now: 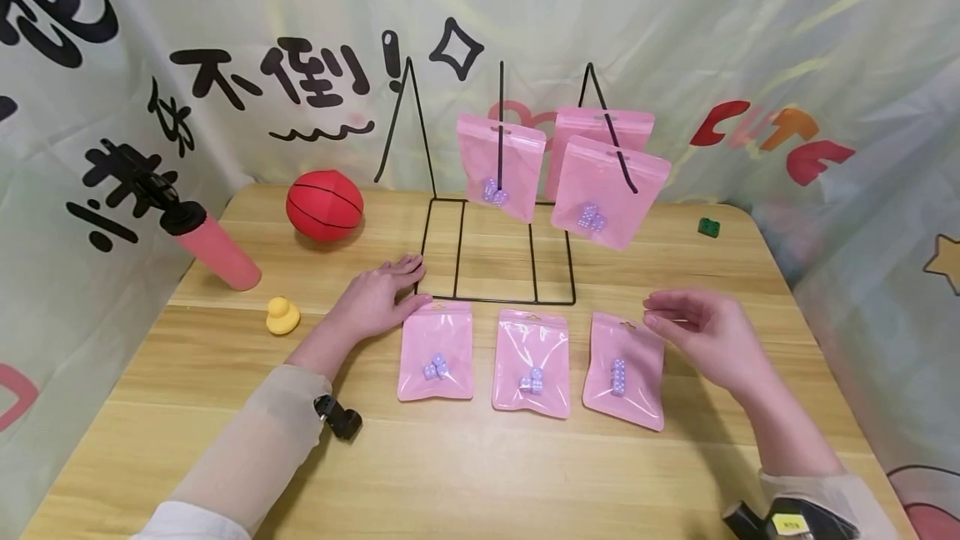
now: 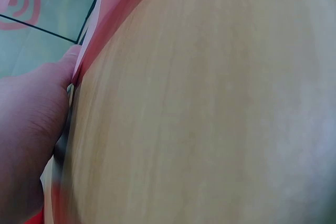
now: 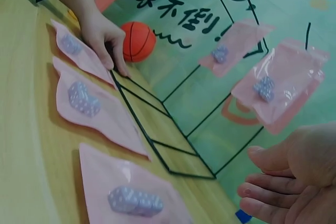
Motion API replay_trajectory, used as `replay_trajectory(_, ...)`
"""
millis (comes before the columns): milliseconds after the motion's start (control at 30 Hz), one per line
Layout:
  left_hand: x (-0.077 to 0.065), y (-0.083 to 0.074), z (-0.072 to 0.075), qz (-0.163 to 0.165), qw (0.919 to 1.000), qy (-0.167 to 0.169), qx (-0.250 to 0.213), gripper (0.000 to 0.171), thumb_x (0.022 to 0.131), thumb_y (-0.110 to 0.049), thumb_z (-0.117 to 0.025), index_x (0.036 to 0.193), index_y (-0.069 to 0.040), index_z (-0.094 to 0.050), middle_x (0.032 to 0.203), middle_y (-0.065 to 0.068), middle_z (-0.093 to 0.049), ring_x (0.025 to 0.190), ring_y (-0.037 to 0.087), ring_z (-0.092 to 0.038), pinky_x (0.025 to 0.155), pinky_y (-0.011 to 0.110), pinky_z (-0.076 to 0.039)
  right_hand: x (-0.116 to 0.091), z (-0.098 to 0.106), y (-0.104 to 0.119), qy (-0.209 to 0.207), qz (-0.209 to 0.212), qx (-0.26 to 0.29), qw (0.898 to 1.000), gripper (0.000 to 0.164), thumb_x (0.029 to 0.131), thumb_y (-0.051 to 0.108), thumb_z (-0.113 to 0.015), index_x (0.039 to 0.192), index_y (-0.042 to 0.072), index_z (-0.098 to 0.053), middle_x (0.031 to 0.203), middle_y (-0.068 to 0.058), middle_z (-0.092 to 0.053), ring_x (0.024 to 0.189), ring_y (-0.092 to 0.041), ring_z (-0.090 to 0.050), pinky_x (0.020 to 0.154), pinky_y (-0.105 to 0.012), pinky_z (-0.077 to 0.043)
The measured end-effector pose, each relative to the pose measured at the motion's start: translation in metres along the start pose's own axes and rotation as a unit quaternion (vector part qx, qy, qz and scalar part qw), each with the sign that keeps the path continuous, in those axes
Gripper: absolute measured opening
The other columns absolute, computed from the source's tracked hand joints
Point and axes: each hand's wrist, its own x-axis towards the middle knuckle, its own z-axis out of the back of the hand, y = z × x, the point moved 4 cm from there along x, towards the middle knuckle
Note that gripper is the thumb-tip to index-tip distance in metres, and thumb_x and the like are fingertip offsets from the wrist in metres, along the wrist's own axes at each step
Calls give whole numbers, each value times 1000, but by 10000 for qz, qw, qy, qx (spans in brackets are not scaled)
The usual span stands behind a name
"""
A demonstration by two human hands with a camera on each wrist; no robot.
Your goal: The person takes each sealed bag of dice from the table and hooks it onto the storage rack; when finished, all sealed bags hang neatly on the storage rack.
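Observation:
My left hand (image 1: 378, 298) rests at the left front corner of a black wire rack (image 1: 498, 301), fingers extended over its side bar. Its thumb lies at the top edge of the left pink zip bag (image 1: 435, 340). My right hand (image 1: 705, 336) hovers with bent, relaxed fingers beside the top corner of the right pink bag (image 1: 637, 344); nothing is in it. Between them lies a middle pink bag (image 1: 531, 348). Each bag shows purple dice (image 1: 617, 377) inside. One pink bag (image 1: 517, 161) hangs on the rack's middle hook, and two more (image 1: 611, 190) hang on the right hook.
A red ball (image 1: 325, 207) with black lines stands left of the rack. Farther left are a pink cylinder with a black top (image 1: 217, 252) and a yellow rubber duck (image 1: 282, 317). A small green block (image 1: 708, 227) lies at the back right. A printed curtain (image 1: 675, 23) surrounds the table.

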Motion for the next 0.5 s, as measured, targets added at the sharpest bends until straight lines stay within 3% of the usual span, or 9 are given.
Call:
replay_trajectory(300,0,0,1,14,10000,18,-6,65,103,-52,-66,153,-11,-56,161,6,-46,150,30,-41,120,57,-35,-15,7,-27,-13,-458,-73,9989,35,99,15,-78,126,-7,-70,117,-23,-75,93,6,-66,78,-10,-53)
replay_trajectory(500,1,1,-1,-34,10000,10,14,65,103,-52,-65,153,-11,-57,161,6,-47,150,29,-42,121,55,-35,-22,7,-44,141,-799,-113,9966,37,99,18,-78,125,-8,-71,117,-23,-75,91,3,-68,76,-12,-54)
